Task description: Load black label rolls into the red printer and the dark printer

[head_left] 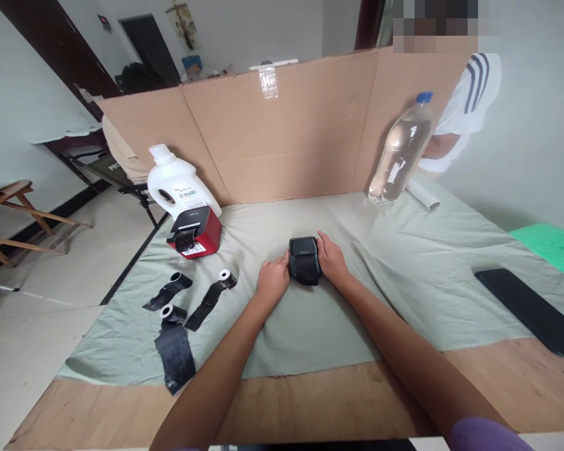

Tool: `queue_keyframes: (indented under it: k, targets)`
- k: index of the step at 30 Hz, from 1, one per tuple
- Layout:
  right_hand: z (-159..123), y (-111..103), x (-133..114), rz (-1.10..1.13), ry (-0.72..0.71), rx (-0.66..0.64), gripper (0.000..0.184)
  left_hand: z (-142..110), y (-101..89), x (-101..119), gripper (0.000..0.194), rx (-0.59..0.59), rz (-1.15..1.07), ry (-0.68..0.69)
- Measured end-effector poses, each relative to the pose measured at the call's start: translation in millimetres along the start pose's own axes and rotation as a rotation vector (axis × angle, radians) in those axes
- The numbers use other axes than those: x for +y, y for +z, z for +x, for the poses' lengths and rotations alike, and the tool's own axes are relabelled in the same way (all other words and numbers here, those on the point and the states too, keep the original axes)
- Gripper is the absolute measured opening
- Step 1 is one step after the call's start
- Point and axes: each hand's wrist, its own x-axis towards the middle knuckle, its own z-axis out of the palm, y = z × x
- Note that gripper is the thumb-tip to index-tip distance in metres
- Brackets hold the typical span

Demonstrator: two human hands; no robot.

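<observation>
A small black printer (302, 246) stands on the green cloth in front of me, a strip of black paper (306, 270) hanging out of its front. My left hand (273, 277) presses its fingers against the printer's left side. On the other side, my right hand (331, 259) grips the right edge, fingers along the side. Left of my arms lie three paper rolls with black strips unrolled: one roll (226, 278) nearest me, another (181, 280) behind to the left, and a third (173, 314) in front. A red and black printer (202, 233) with black paper in its slot sits farther back.
A white jug (178, 185) stands behind the red printer. A cardboard screen (282, 138) closes off the back. At the right are a clear bottle (399, 153), a white tube (423, 195), a black phone-like slab (531, 307) and green plastic (549, 247). A person is behind the screen.
</observation>
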Motion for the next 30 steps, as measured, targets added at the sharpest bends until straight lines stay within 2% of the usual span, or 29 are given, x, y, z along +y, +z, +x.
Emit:
queue_keyframes:
  k: [30]
  targets:
    - [-0.7, -1.2, -1.9, -0.007, 0.005, -0.001, 0.059, 2.0, -2.9, 0.1, 0.053, -0.012, 0.055, 0.009]
